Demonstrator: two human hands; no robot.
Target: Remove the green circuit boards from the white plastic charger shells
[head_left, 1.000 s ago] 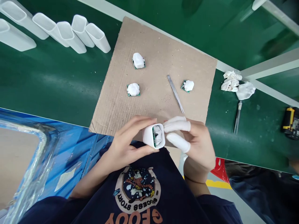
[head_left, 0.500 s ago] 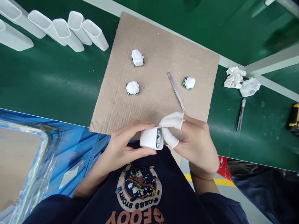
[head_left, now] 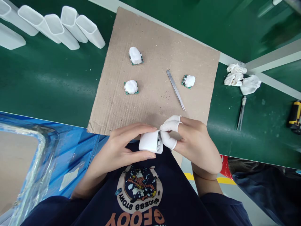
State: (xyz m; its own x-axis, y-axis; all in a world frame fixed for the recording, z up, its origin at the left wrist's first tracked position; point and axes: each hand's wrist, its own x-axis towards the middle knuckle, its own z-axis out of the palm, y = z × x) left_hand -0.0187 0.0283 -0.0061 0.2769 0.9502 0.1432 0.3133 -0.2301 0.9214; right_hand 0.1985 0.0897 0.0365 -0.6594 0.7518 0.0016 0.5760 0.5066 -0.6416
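white housing (head_left: 150, 142), between both hands, near edge

Left hand (head_left: 122, 147): at the near edge of the surface (head_left: 47, 78), wrapped round a white housing (head_left: 149, 142), fingers on top and thumb below.
Right hand (head_left: 195, 144): cot-covered thumb and forefinger pinch the housing's open end.
Cardboard sheet (head_left: 152, 37): mid-surface, carrying three circuit boards (head_left: 131, 87) and tweezers (head_left: 176, 90).
Far left corner: a row of empty white shells (head_left: 90, 31).

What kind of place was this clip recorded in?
Probably an electronics assembly line: a green belt, small circuit boards on a cardboard sheet, and a white housing gripped in the left hand.
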